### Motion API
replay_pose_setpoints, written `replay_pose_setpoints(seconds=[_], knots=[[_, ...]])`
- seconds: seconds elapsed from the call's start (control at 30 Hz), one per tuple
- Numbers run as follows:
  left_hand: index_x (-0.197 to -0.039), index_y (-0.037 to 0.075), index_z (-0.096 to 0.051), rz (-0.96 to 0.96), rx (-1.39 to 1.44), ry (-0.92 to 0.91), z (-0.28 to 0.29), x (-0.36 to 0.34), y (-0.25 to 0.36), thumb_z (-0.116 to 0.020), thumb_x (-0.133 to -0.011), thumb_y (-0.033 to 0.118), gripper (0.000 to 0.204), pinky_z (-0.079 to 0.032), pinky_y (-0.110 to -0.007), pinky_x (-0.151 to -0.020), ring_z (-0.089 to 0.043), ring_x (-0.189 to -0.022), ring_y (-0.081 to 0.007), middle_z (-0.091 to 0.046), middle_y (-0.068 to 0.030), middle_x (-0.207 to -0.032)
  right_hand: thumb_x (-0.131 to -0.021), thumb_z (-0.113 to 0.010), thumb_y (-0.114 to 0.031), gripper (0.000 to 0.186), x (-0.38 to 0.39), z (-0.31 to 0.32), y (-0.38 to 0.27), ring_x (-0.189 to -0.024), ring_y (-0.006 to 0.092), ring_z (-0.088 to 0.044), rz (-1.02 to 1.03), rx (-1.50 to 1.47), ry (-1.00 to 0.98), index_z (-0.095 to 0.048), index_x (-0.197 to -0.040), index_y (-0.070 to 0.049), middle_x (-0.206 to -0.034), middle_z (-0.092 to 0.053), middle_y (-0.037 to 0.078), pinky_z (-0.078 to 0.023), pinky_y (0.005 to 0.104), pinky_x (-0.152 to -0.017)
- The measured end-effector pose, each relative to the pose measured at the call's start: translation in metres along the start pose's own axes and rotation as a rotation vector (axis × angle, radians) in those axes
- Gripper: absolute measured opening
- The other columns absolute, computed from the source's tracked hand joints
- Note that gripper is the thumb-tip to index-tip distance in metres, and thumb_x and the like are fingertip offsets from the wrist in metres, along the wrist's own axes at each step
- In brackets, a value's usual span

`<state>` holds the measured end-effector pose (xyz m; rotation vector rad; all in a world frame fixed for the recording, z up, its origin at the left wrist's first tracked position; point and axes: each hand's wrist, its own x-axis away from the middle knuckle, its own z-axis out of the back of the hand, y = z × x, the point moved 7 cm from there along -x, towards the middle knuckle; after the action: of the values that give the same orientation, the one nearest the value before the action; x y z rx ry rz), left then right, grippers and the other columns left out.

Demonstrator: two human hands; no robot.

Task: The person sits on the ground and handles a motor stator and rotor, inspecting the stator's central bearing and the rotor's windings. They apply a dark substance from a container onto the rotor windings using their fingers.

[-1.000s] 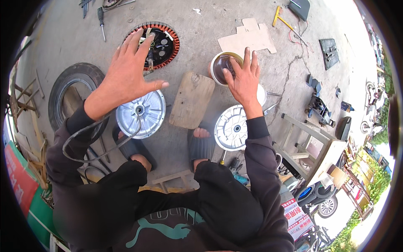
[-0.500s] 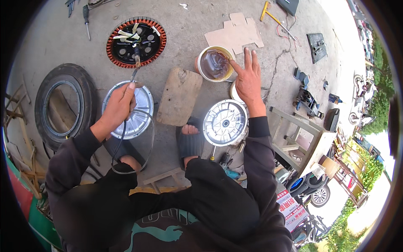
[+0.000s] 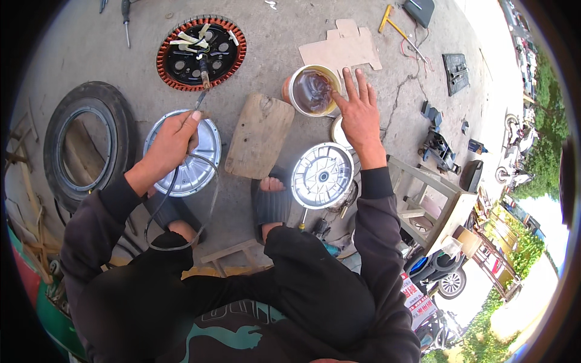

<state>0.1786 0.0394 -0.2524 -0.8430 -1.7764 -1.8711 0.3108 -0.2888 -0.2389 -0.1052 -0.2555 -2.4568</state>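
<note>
My left hand point(image 3: 175, 140) is closed on a dark cable point(image 3: 214, 196), which hangs in a loop over my knee and runs up to the shaft of a motor stator point(image 3: 181, 54) with orange windings. A silver motor cover point(image 3: 209, 145) lies beneath that hand. My right hand point(image 3: 361, 126) is open, fingers spread, at the right rim of a tub of brown grease point(image 3: 308, 91); whether its thumb touches the rim, I cannot tell. A second silver cover point(image 3: 321, 187) sits below that hand, beside a pale round item point(image 3: 339, 133). A wooden board point(image 3: 257, 136) lies between both covers.
A tyre on a rim point(image 3: 65, 106) lies at the left. Cardboard point(image 3: 339, 48), a yellow T-handled tool point(image 3: 387, 19) and a screwdriver point(image 3: 126, 15) lie behind. A wooden stool point(image 3: 423, 183), black tools point(image 3: 436, 148) and parked vehicles point(image 3: 451, 281) are on the right.
My left hand came down from near the stator and closed on the cable, then lifted slightly. My right hand's fingers moved from inside the tub to its right rim.
</note>
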Motion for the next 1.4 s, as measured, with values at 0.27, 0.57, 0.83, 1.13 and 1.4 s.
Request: replay_pose_setpoints(seconds=[0.27,0.57,0.83,1.13,1.4], knots=[[-0.078,0.001,-0.05,-0.026,-0.044,0.036,-0.002,0.004,0.002,-0.042,-0.107,0.031,0.043,-0.036,-0.031,-0.051,-0.039,-0.054,-0.0089,-0.044,0.0012,-0.059,-0.083,-0.057,-0.002,0.029,-0.005,0.017,-0.024,-0.15,0.0347,-0.023,-0.02,-0.058,-0.132,-0.073,-0.106,-0.01,-0.159,-0.035,0.013,-0.026,0.0513,-0.119],[-0.108,-0.002,-0.063,0.001,0.146,0.018,-0.01,-0.002,-0.024,-0.033,-0.109,0.044,0.055,-0.031,-0.023,-0.045,-0.033,-0.049,-0.0046,-0.041,0.0049,-0.061,-0.078,-0.042,0.007,0.044,-0.084,0.032,-0.102,-0.145,0.0352,-0.034,-0.127,-1.591,-0.098,-0.065,-0.114,-0.002,-0.151,-0.041,0.021,-0.029,0.042,-0.118],[-0.078,0.006,-0.049,0.015,0.191,0.017,-0.009,0.0,-0.009,-0.036,-0.109,0.044,0.051,-0.031,-0.024,-0.041,-0.036,-0.047,-0.0058,-0.042,0.0029,-0.06,-0.082,-0.045,0.005,0.044,-0.14,0.016,-0.168,-0.146,0.038,-0.03,0.143,-1.371,-0.023,-0.071,-0.113,-0.012,-0.153,-0.039,0.022,-0.028,0.045,-0.118],[-0.076,0.006,-0.048,-0.045,0.248,0.012,-0.005,-0.004,-0.018,-0.04,-0.108,0.039,0.047,-0.031,-0.026,-0.048,-0.035,-0.053,-0.0062,-0.039,0.004,-0.06,-0.079,-0.046,0.009,0.045,-0.148,0.009,-0.174,-0.144,0.0415,-0.031,0.16,-1.224,0.064,-0.074,-0.108,-0.013,-0.151,-0.041,0.023,-0.028,0.0465,-0.118],[-0.074,0.005,-0.05,-0.034,0.143,0.022,0.0,0.0,-0.014,-0.04,-0.108,0.041,0.051,-0.034,-0.027,-0.05,-0.037,-0.054,-0.0069,-0.043,0.0027,-0.059,-0.077,-0.046,0.014,0.052,-0.129,0.034,-0.178,-0.143,0.0419,-0.033,0.262,-1.001,0.151,-0.074,-0.11,-0.016,-0.151,-0.043,0.018,-0.029,0.0473,-0.118]])
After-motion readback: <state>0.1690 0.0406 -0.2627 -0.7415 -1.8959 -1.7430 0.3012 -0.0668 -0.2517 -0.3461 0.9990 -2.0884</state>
